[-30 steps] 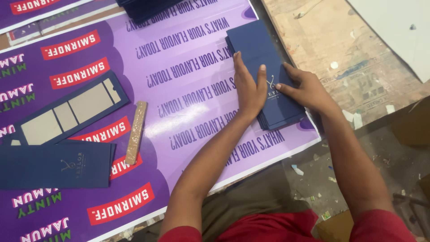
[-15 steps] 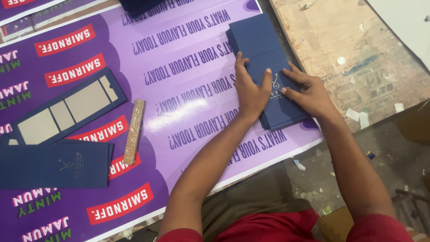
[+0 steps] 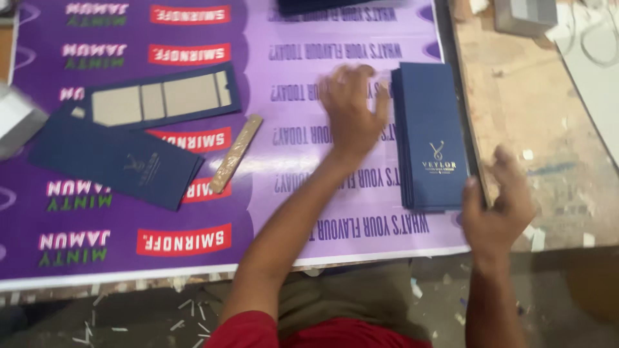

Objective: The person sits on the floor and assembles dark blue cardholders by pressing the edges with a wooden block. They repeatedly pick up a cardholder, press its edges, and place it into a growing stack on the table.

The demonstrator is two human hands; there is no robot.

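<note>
A stack of dark blue folded covers with gold printing lies on the purple printed banner, near its right edge. My left hand hovers blurred just left of the stack, fingers spread, holding nothing. My right hand is at the stack's lower right corner, thumb by the edge, fingers loosely apart. Farther left lie a closed blue cover, an unfolded blue cover showing brown board panels, and a thin wooden stick.
A worn wooden surface lies to the right of the banner, with a grey box and white sheet at the top right. More blue covers sit at the top edge. Paper scraps litter the floor.
Both hands have lifted off the blue stack: the left moved left, the right drew back to the lower right corner. The view has shifted, so the stack now looks upright.
</note>
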